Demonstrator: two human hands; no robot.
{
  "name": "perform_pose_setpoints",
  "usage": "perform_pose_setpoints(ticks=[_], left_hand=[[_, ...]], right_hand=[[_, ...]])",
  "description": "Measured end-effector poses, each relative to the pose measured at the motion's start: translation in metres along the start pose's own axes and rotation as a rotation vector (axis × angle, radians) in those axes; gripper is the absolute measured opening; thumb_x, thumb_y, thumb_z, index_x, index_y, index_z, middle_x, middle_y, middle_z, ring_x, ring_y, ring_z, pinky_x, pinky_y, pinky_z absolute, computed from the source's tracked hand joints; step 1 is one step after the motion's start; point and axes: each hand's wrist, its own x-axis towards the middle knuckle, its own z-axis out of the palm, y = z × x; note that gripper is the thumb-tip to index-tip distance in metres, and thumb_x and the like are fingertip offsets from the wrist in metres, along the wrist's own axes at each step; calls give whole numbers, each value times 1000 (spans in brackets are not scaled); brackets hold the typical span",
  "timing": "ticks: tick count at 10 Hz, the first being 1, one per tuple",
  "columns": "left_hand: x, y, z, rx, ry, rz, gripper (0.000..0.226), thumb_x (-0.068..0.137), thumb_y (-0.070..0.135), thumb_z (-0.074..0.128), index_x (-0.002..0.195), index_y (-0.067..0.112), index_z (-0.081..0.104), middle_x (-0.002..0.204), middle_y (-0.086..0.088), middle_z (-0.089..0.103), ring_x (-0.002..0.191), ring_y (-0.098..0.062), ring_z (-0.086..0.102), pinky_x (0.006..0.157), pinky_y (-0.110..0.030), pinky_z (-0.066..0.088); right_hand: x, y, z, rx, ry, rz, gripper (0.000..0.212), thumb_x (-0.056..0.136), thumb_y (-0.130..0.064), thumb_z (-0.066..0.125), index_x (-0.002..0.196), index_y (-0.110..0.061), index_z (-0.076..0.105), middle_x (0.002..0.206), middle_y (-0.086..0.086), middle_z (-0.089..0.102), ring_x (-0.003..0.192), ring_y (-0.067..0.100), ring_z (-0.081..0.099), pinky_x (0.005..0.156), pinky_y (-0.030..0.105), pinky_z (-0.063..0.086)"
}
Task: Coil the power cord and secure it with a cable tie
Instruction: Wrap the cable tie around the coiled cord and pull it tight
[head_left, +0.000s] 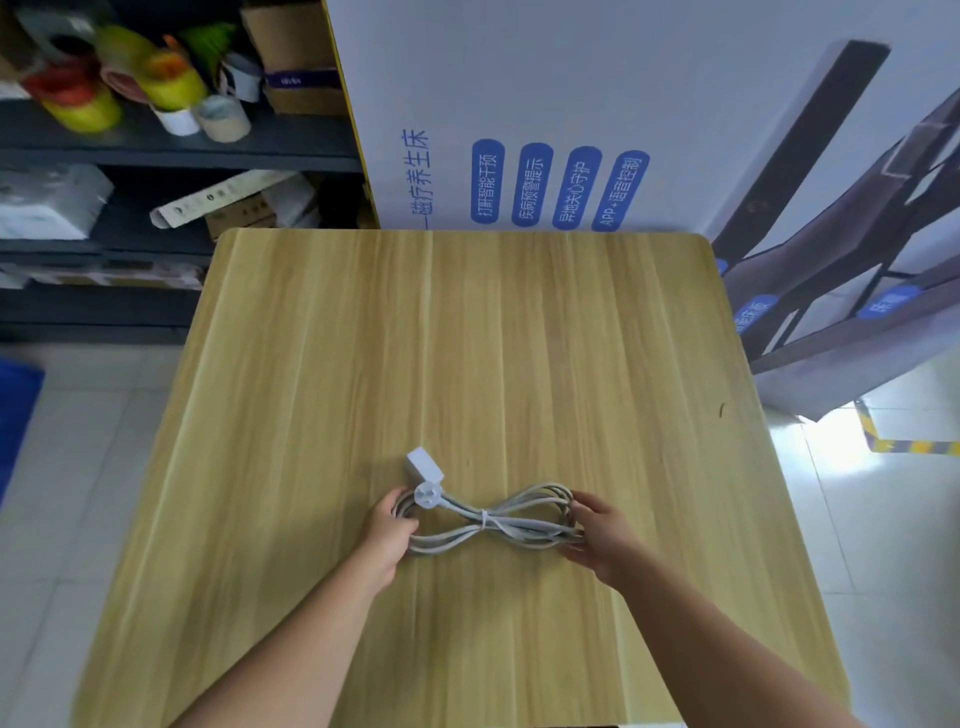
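On table (467, 338), tied power cord (500, 524).

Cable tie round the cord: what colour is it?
The tie on the cord is white; head view shows it best.

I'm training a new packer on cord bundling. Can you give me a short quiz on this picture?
1. True or false: a white cable tie cinches the middle of the power cord.
2. The left hand grips the loop beside: A the white plug; B a pair of scissors; C a mug.
3. Fill in: with the right hand holding the other loop, the cord forms a figure-____.
Key: 1 true; 2 A; 3 eight.
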Motion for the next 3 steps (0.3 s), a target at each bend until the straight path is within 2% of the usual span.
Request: perform_pose_setpoints(ticks=[1,2,3], left_hand=[[-6,-3,0,31,39,10,62,87,-8,55,144,13,43,133,-6,58,113,-22,56,91,-32,44],[-7,-4,-5,-13,119,1,58,90,-1,57,145,14,43,139,-7,55,125,-27,53,100,-35,44],[-12,-2,-11,-115,130,-9,52,93,2,56,143,10,45,146,-13,50,131,-28,50,109,-40,39]], right_hand=[[-1,-2,5,-23,8,0,22,98,-15,45,97,-26,64,90,5,64,80,25,63,70,36,53],[-3,-2,5,-18,18,0,21,98,-15,46,104,-24,64,92,4,63,86,27,63,70,37,54],[-10,0,3,-56,37,-15,26,97,-20,49,121,-22,57,98,2,59,94,28,60,75,39,53]])
